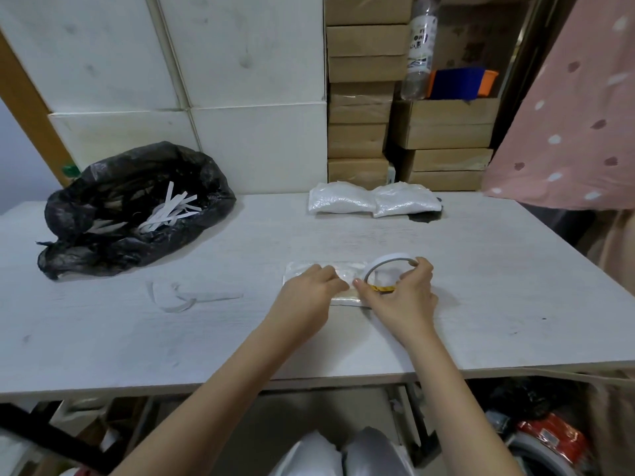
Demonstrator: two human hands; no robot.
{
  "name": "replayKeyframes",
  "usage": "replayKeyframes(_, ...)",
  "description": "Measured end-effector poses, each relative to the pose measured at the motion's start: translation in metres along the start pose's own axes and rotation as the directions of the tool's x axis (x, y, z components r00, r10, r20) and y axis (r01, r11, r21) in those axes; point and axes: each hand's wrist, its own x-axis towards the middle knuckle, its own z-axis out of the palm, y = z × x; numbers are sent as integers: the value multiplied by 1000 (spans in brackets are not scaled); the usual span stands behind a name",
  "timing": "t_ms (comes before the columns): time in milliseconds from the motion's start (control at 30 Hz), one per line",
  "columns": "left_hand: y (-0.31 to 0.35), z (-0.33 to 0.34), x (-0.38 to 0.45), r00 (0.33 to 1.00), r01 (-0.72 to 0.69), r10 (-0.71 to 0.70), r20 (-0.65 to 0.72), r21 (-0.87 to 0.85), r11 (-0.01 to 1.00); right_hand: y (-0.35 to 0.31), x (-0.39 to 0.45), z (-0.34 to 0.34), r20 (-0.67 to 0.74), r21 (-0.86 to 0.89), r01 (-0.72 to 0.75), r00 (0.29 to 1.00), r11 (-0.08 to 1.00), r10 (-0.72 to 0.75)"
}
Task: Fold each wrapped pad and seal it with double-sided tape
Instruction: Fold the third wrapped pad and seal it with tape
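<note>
Head | right hand (400,297) grip holds tape roll (385,269) | left hand (309,293) pinches wrapped pad (319,269) beneath.

No text can be read with certainty. Dark printing is seen on the plastic bottle (420,46) label and on a cardboard box (476,49), but it is blurred.
</note>
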Motion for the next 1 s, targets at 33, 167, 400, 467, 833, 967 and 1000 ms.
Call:
replayKeyframes(33,1,2,-4,1000,18,-18,3,11,1000,0,1,-2,25,22,-15,1000,1000,15)
replayKeyframes(167,11,-2,-3,997,29,-35,71,84,996,-4,1,-4,29,53,-45,999,998,44)
replayKeyframes(400,14,-2,2,998,1,-8,70,94,996,-11,8,-12,7,93,-25,1000,995,25)
replayKeyframes(467,15,-1,2,998,9,-14,56,92,996,-14,6,-14,-61,41,61,996,997,-58)
replayKeyframes(833,13,3,-1,999,49,-49,-6,93,994,-3,9,-21,-79,-80,37,996,996,-43)
replayKeyframes(967,13,4,1,997,69,-68,-29,54,996,1,8,-16,-69,-170,25,997,985,-37)
replayKeyframes(1000,13,2,1,996,85,-83,-37,43,995,1,8,-15,-64,-182,15,998,983,-27)
